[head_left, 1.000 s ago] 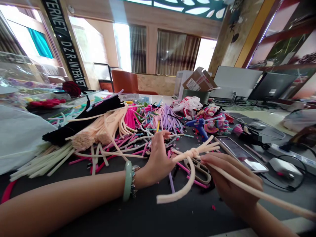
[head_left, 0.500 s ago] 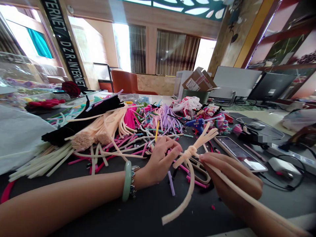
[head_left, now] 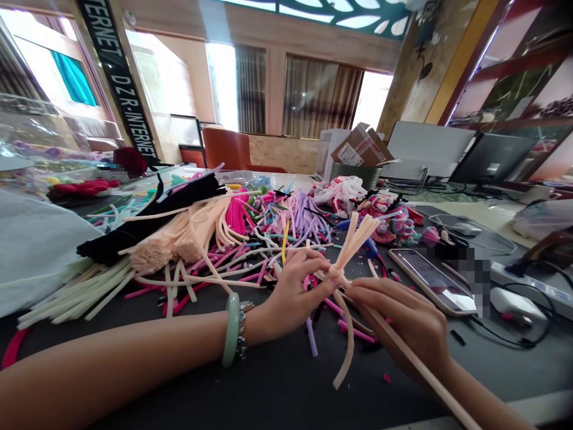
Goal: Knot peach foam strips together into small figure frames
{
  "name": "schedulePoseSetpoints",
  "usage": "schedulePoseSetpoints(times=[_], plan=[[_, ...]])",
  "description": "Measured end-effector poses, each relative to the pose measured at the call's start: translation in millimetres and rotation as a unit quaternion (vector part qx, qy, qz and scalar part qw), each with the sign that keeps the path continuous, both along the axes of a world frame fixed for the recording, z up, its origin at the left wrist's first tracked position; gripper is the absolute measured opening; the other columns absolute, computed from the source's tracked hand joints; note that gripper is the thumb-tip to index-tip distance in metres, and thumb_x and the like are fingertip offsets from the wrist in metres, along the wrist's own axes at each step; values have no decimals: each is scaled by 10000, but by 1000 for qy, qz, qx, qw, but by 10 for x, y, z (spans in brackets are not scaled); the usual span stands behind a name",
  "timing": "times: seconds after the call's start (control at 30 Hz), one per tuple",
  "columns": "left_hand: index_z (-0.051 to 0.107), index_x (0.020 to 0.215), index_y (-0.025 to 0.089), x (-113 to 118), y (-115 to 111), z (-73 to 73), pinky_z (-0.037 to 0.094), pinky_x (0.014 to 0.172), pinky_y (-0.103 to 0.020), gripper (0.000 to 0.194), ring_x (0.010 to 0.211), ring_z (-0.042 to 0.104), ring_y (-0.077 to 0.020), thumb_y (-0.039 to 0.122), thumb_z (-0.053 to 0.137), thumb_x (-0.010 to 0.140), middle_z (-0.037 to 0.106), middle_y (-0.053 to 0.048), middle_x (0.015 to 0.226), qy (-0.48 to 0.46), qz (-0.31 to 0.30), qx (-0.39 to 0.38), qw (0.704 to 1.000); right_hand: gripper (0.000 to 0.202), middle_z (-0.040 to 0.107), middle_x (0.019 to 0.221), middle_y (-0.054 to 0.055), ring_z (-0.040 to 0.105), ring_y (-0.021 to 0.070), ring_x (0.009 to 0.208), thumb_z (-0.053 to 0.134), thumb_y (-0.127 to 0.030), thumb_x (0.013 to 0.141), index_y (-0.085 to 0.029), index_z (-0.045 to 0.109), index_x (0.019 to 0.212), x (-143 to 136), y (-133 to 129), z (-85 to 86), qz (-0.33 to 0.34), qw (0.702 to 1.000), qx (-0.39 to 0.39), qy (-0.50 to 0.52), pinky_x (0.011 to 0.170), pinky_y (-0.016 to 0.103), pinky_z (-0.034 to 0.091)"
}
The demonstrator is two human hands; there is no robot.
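Nearest, dark worktop (head_left: 268, 388), with room for low movement towards the near edge. Hanging over it, a loose peach tail (head_left: 348, 352); slanting off to lower right, a long peach strand (head_left: 423, 370). Just above, in front of the heap, the knotted peach bundle (head_left: 336, 272), pinched at the knot by the left hand (head_left: 289, 295), with the right hand (head_left: 403, 313) gripping the strand close beside. Looks bound already, ends fanned upward; seems unfinished at tail and strand, both hanging free. Cannot tell the knot's tightness. Tighter to the right, near the phone (head_left: 432, 280) and power strip (head_left: 532, 283). Blocked beyond by coloured stems (head_left: 308, 218) and a half-hidden blue glue gun (head_left: 370, 248). Farther back, bounded by a cardboard box (head_left: 362, 146) and a pale monitor (head_left: 430, 149).
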State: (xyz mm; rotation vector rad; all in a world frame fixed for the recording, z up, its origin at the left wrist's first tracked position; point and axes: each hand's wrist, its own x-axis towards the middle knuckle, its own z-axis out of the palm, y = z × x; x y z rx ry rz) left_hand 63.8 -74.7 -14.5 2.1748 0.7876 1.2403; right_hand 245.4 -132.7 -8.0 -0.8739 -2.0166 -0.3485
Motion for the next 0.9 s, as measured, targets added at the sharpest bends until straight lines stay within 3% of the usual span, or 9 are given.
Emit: schedulePoseSetpoints(times=[0.17,0.3,0.47,0.57,0.7,0.9], plan=[[626,866,187,-10,3,10,343,915,-317,147,968,475,-171,286,517,873,568,-31,922,-17,-11,0,1000,216,706,903,51,649,139,743,522,-78,823,-203,675,910,4,39,12,16,998,-61,7,677,234,498],[605,794,163,-18,-14,13,401,825,-280,236,894,494,-161,304,450,902,546,-31,827,-41,-65,-60,995,233,698,928,19,647,129,810,520,-97,828,-237,685,913,23,16,39,51,981,-170,81,722,212,492],[572,731,147,-25,-45,29,423,749,-270,312,771,511,-142,357,422,906,537,-32,780,-40,-96,-103,989,231,670,800,-3,591,95,630,497,-116,838,-235,619,995,46,13,37,74,908,-288,294,570,187,470],[567,743,150,-28,-60,36,420,730,-270,297,758,498,-141,358,426,902,531,-32,780,-21,-82,-87,993,178,654,814,20,532,83,555,513,-182,839,-194,609,988,55,36,38,99,864,-347,350,535,204,459],[537,728,155,-32,-79,38,407,737,-275,266,756,479,-138,327,430,900,512,-27,786,7,-84,-58,995,229,634,761,30,541,105,589,576,-347,815,-158,617,936,7,30,84,100,846,-428,302,541,220,447],[538,747,160,-33,-68,42,379,791,-290,231,790,475,-139,287,426,903,512,-16,783,29,-107,-51,992,221,539,616,-13,441,86,556,583,-360,810,-148,627,766,-88,-20,148,82,865,-462,177,499,202,360]])
